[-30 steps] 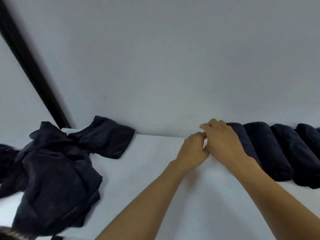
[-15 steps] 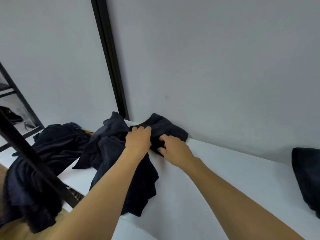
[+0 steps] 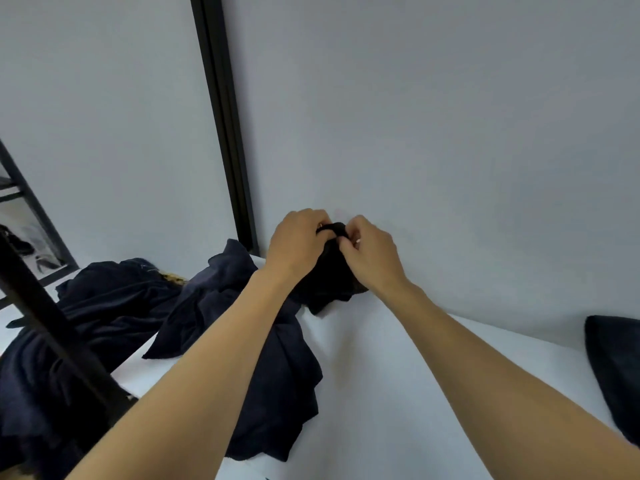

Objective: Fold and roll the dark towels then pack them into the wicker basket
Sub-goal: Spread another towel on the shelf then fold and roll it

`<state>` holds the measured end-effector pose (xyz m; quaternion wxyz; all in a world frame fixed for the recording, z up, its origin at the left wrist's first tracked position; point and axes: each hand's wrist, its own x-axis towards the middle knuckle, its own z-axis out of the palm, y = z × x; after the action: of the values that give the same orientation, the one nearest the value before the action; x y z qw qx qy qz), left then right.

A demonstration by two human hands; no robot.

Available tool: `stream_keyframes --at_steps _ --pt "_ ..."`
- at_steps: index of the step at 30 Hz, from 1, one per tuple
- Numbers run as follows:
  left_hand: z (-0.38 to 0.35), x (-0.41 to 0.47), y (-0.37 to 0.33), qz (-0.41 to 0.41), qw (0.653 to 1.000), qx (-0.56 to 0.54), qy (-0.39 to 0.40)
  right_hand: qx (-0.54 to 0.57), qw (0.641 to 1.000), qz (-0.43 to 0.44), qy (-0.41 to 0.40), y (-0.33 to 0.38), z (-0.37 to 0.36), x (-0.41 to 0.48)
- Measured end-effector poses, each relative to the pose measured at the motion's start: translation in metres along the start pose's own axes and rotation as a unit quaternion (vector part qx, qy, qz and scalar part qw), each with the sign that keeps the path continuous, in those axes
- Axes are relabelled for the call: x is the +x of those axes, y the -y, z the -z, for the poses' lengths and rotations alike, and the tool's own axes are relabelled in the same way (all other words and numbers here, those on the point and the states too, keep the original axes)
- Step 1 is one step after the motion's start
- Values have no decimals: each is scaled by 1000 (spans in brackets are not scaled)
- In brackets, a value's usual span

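Cloth like this is soft and light. The dark towel point(image 3: 329, 275) has no stiffness of its own, and it hangs in loose folds under the fingers. I judge it will sag wherever it is not supported. It is not fragile, and the matte pile does not look slippery, but it probably clings to other cloth, so a careless pull may drag a neighbour out of the heap of loose towels point(image 3: 263, 368). The good place to hold is a hem, best at two corners, so the towel opens flat by its own weight and can be laid down for folding. A grip in the middle would only give a bunch.

The left hand point(image 3: 298, 244) and the right hand point(image 3: 372, 259) are close together, almost touching. Both have the fingers curled and pinch the top of the towel between them — it looks more like a gathered bunch than a clean edge, though I cannot tell which part of the towel it is. The towel is held up above the white table point(image 3: 398, 393), near the wall and just right of the black post point(image 3: 225, 133). Its lower end reaches down near the table beside the heap. The left forearm hides whether they touch. One rolled towel point(image 3: 616, 372) lies well apart at the right edge.
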<state>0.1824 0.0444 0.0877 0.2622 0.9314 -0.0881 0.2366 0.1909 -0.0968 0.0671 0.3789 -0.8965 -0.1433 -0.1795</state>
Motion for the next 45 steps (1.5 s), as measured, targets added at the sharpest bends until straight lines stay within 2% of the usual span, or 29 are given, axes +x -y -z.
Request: stream_keyframes --at_steps 5,9,14,16,21,23,26,30,33,38,42,45 --pt "48 31 -66 -34 990 -134 -40 83 992 26 -95 31 83 18" --pt "76 50 -109 -86 986 -140 -32 39 991 40 -122 41 145 23" --pt "80 62 -144 -121 986 -111 3 -63 993 47 -87 34 195 13" --pt "74 61 -155 -141 986 -91 22 -72 995 36 -61 29 212 6" --pt "60 57 -175 -191 976 -93 51 62 997 -39 -1 12 240 -13" --pt "55 54 -182 -209 973 -86 56 123 988 -75 50 5 248 -23" --pt "52 51 -189 -223 970 -80 59 118 979 -99 132 -6 256 -36" --pt "53 50 -186 -214 972 -73 70 9 986 -116 123 -18 258 -40" --pt "57 51 -177 -204 975 -67 65 15 987 -136 88 -23 259 -39" --pt "70 56 -154 -148 983 -42 104 50 996 -74 5 -20 261 -29" --pt "61 47 -171 -157 973 -119 124 34 998 2 47 7 254 -16" --pt "51 43 -194 -176 967 -154 103 24 999 35 24 22 252 -8"
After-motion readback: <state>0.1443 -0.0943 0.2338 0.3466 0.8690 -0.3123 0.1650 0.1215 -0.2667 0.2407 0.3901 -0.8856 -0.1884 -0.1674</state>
